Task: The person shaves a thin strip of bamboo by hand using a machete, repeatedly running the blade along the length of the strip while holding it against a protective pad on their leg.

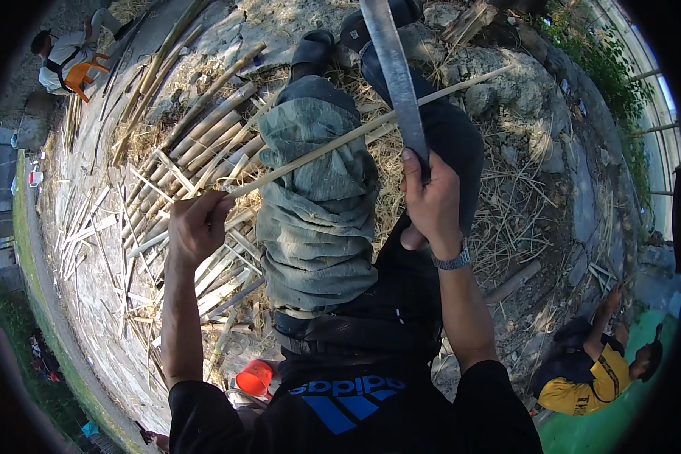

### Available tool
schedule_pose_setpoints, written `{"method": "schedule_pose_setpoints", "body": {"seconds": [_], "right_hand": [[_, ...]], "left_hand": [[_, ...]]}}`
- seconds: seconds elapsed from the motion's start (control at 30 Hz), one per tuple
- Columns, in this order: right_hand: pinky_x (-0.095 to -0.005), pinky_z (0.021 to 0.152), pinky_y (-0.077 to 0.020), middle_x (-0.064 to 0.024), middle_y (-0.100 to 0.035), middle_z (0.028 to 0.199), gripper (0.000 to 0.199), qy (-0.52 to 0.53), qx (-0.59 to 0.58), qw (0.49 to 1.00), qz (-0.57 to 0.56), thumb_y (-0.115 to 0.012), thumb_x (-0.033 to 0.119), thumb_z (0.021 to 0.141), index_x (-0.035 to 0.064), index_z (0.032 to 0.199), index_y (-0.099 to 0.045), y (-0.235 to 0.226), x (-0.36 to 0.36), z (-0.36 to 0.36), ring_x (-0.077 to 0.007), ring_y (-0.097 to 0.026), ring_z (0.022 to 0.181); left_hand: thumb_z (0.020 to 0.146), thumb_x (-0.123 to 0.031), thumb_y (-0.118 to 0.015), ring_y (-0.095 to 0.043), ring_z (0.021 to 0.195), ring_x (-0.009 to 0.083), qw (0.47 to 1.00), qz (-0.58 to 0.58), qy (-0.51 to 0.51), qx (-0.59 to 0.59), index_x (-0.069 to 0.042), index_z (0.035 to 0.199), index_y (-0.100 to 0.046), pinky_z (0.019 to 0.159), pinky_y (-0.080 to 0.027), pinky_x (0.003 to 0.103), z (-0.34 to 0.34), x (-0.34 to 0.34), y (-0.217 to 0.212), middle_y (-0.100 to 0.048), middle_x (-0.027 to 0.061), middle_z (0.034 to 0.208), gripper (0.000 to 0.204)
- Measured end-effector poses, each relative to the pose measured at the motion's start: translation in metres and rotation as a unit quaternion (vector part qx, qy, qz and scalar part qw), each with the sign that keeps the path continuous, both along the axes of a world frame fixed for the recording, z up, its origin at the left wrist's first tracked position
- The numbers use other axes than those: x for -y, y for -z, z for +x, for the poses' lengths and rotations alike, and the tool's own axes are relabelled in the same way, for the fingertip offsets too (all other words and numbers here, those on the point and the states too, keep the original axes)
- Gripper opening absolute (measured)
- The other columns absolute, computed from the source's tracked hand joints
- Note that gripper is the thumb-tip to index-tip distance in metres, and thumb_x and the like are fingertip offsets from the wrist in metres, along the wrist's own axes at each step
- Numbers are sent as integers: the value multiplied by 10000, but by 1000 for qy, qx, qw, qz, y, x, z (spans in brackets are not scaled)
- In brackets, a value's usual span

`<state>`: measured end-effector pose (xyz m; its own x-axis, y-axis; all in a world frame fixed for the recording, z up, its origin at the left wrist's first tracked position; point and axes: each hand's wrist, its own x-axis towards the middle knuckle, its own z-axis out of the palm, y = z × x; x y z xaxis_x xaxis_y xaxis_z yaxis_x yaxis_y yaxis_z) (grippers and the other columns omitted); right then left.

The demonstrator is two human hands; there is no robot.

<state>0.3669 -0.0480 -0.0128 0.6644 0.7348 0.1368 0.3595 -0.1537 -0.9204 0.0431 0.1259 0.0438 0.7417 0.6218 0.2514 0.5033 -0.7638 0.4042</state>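
A long, thin bamboo strip (310, 157) slants from lower left to upper right across my legs. Its near end is pinched in my left hand (198, 225), the fingers closed. My right hand (433, 193), with a metal-banded watch on the wrist, grips the handle of a machete (397, 72). The long grey blade points away from me and crosses in front of the strip; whether they touch I cannot tell. Beneath the strip, a crumpled grey-green cloth (314, 219) is wrapped over my left leg. The handle is mostly hidden by my fingers.
Cut bamboo poles (218, 136) and scattered split pieces lie to the left. A red bucket (254, 377) stands close by my left side. One person sits on an orange chair (83, 74) at the far left; another in a yellow shirt (601, 384) is at the lower right.
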Motion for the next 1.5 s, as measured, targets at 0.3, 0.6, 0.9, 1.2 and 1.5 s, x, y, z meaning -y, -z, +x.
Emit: {"method": "schedule_pose_setpoints", "body": {"seconds": [0.3,0.6,0.9,1.2,1.5], "right_hand": [[-310,460,-378,-30,-510,539,363,32,11,999,-18,-644,283,1052,6,821,-607,-20,0,10,-82,-511,472],[-373,469,-389,-146,-541,566,315,-103,-3,995,-4,-672,265,1028,-1,868,-622,-21,-9,-58,-239,-533,446],[-300,475,-424,-25,-610,617,407,81,-143,986,-5,-576,335,1084,10,844,-622,-7,-16,30,-104,-566,507],[-258,510,-428,-39,-635,723,227,-122,-25,990,72,-669,-6,779,-21,1006,-658,-50,32,-37,-76,-573,543],[-390,607,-520,-154,-646,743,340,-251,61,965,-47,-799,127,860,-33,1118,-644,-69,33,-43,-311,-680,698]], "left_hand": [[957,-128,-734,-624,480,235,998,-29,-60,-5,-46,962,-729,465,-450,361,-3,11,-13,-655,106,618,82],[975,-77,-698,-511,459,134,994,-56,-88,46,-6,954,-702,462,-369,306,42,34,-11,-595,88,580,73],[978,-82,-700,-488,513,72,982,-156,-104,21,14,942,-696,485,-358,273,29,36,-27,-593,37,608,102],[1075,-120,-549,-566,620,56,890,-451,-38,58,16,1092,-628,548,-423,224,19,46,-24,-638,24,717,159],[1110,-327,-501,-357,505,30,706,-688,-87,145,-15,1055,-644,472,-261,206,41,72,-6,-509,-31,650,347]]}}
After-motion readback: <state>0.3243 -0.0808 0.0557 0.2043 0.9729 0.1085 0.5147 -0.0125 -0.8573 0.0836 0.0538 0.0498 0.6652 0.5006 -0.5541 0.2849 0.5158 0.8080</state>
